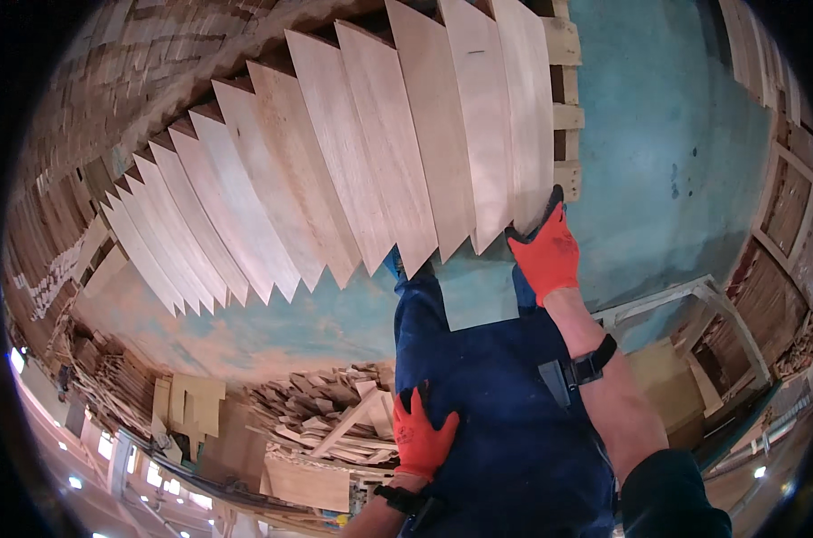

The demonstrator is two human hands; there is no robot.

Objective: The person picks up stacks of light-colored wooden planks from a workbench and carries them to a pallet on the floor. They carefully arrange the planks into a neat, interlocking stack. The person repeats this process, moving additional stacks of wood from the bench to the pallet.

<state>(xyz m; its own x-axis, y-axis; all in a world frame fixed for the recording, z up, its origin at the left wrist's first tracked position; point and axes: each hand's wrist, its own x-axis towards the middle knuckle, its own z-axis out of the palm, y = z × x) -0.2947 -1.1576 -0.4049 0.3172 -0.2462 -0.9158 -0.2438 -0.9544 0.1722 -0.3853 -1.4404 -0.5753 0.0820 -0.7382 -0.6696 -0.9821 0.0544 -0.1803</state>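
A long row of pale wooden boards (361,152) with slanted ends stands in overlapping stacks, running from the upper right to the far left. My right hand (547,255), in an orange glove with dark fingertips, grips the near end of the rightmost board (527,117). Its thumb lies at the board's pointed tip and its fingers at the right edge. By my left thigh, my left hand (423,435) in a matching glove hangs open and holds nothing, fingers apart.
Slatted wooden supports (565,117) show beside the boards on the right. Scrap wood (326,408) lies heaped behind my left side. A pale frame (734,323) stands at the right, over a worn blue-green floor (666,170). More stacked wood (146,54) fills the upper left.
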